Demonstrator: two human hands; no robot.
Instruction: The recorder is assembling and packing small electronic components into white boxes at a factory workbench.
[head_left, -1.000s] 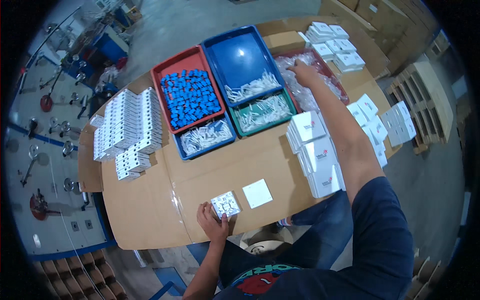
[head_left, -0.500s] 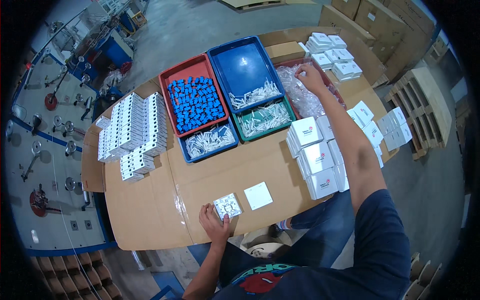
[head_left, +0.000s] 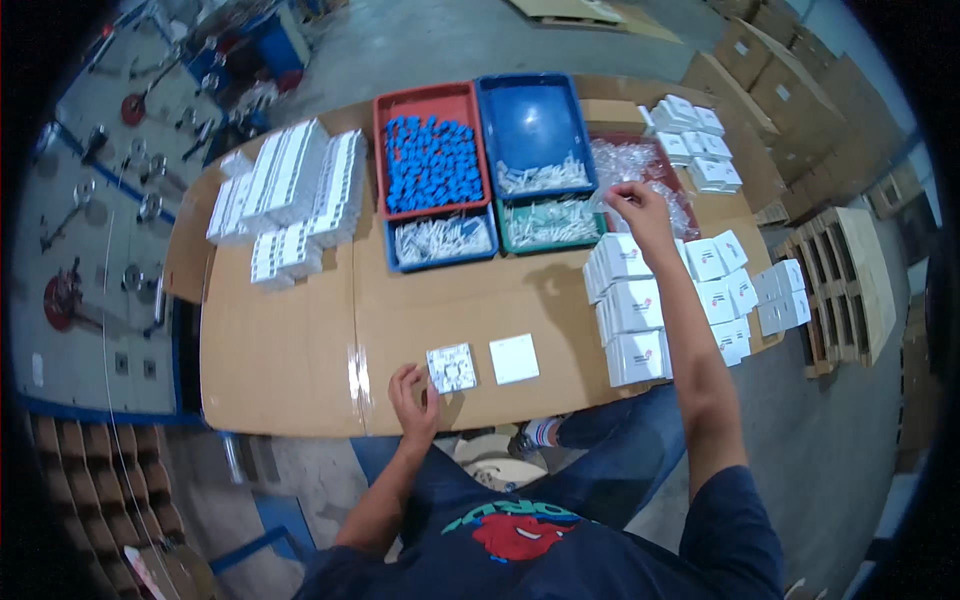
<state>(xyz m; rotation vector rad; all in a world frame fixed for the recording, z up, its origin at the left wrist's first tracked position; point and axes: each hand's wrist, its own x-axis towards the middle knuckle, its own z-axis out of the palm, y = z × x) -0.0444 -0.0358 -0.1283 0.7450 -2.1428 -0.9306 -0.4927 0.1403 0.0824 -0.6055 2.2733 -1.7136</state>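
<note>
- The left hand (head_left: 414,402) is partly open, with its fingers bent and its thumb apart from them. It is right at the left side of a white square part (head_left: 451,369). I cannot tell if it touches.
- That white part lies just past the left hand, to its right, with a bumpy pattern on top.
- A flat white square plate (head_left: 514,359) lies just right of the part, between the two hands but closer to the left one.
- The right hand (head_left: 640,210) is up by the clear plastic bags (head_left: 625,165), its thumb and finger tips close together. I cannot tell if they pinch something.
- The bags fill a red tray (head_left: 676,172) just past the right hand.
- A green tray (head_left: 555,246) of white sticks is left of the right hand.
- Piles of white boxes (head_left: 635,305) stand below the right hand, beside its arm.
- A red bin (head_left: 425,100) of little blue pieces is well past the left hand.
</note>
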